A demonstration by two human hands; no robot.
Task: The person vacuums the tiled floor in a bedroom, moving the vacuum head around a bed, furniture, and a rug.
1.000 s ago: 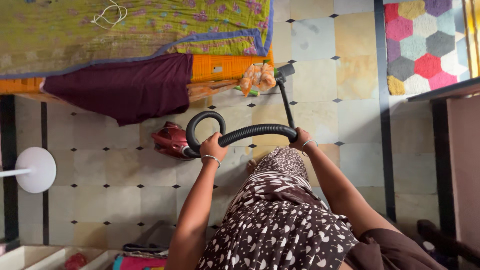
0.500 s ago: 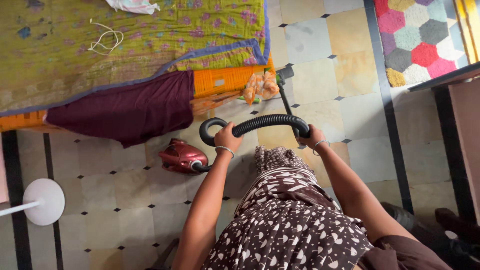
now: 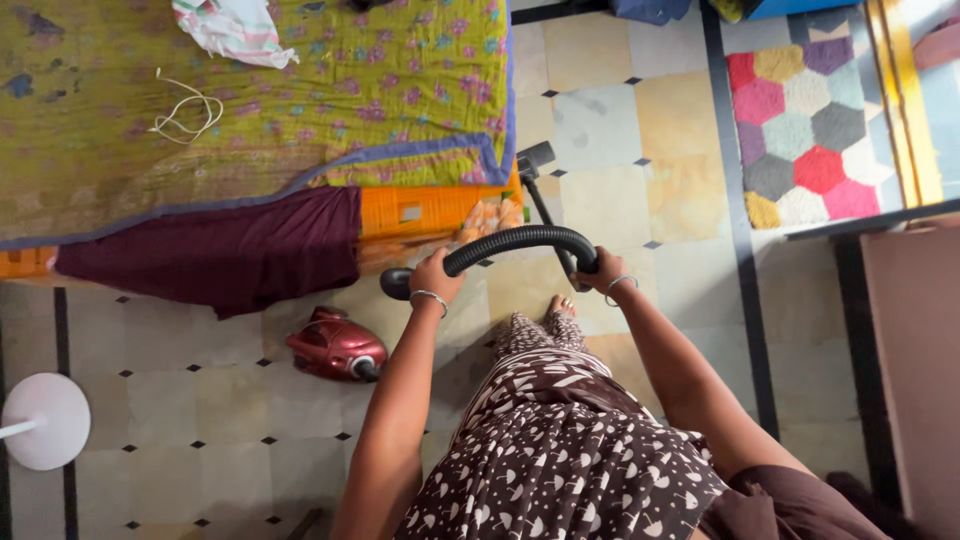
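My left hand [image 3: 435, 278] grips the black ribbed vacuum hose [image 3: 520, 240] near its lower bend. My right hand [image 3: 606, 275] holds the same hose where it meets the black wand [image 3: 545, 200]. The wand runs up to a nozzle [image 3: 535, 158] at the corner of the bed. The red vacuum cleaner body [image 3: 337, 346] sits on the tiled floor to the left of my legs, below the hose. I wear a bangle on each wrist and a brown patterned dress.
A bed with a green floral quilt [image 3: 270, 90], a maroon sheet [image 3: 220, 255] and an orange mattress edge [image 3: 430, 210] fills the upper left. A hexagon-patterned mat [image 3: 800, 140] lies upper right. A white round fan base [image 3: 45, 420] stands at the left. Brown furniture [image 3: 915, 360] lines the right.
The view has shifted toward the bed, so more quilt shows. Both hands keep hold of the hose, and the nozzle now sits at the bed's corner.
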